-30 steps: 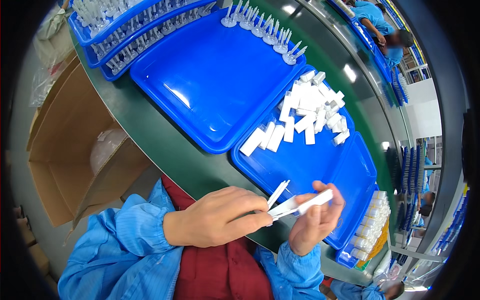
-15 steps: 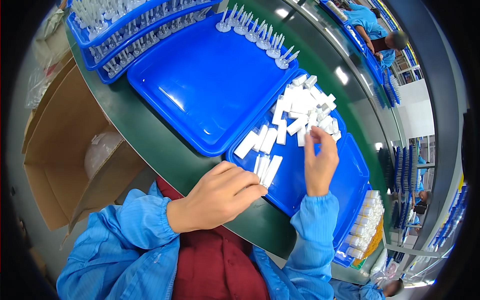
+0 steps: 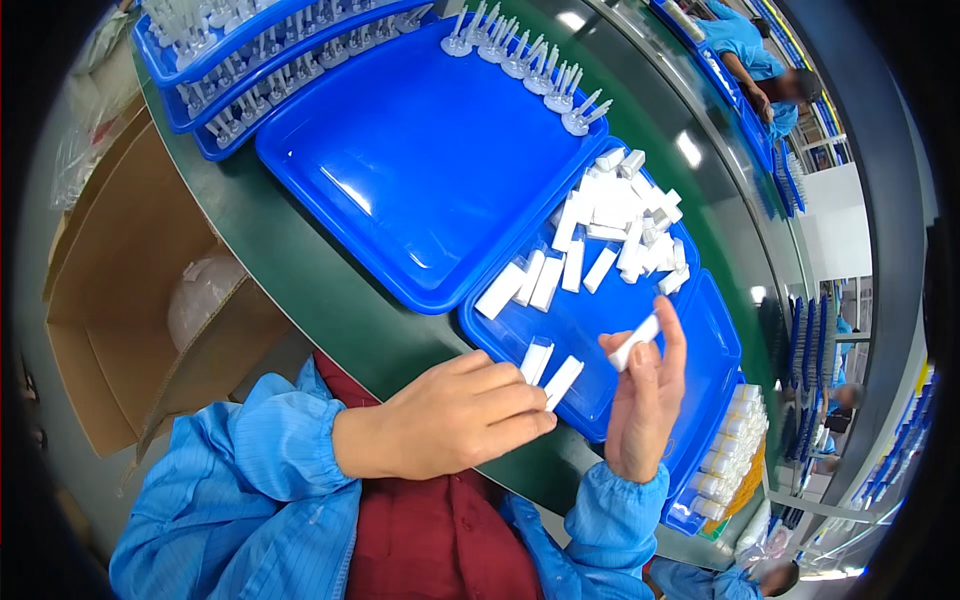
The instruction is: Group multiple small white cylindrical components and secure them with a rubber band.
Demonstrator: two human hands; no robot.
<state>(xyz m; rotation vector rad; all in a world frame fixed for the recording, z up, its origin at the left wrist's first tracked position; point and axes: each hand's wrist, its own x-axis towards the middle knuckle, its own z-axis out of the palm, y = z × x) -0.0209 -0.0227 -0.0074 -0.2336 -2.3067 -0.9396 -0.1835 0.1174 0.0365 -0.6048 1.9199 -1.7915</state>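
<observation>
My left hand [image 3: 450, 418] is over the near edge of the tray, its fingers closed round the lower ends of a few slim white blocks [image 3: 537, 360]. These blocks stick out past the fingertips, tilted up and away; what else the fingers cover is hidden. To the right, my right hand [image 3: 645, 405] pinches one white rectangular block [image 3: 636, 342] between thumb and fingers, palm partly turned up. Beyond both hands a loose pile of white blocks [image 3: 605, 205] lies in the blue tray [image 3: 590, 318]. Several more blocks [image 3: 500, 291] rest in a row at its left side.
A large blue tray [image 3: 400, 190] holds clear stemmed parts [image 3: 540, 70] along its far edge. Stacked trays [image 3: 250, 85] stand at the far left. Wrapped white pieces [image 3: 730, 450] sit at right, an open cardboard box [image 3: 140, 300] at left. A person [image 3: 745, 55] works across the table.
My right hand has drawn back from the pile toward me and now holds a white block. The left hand has shifted slightly right, its blocks now spread apart.
</observation>
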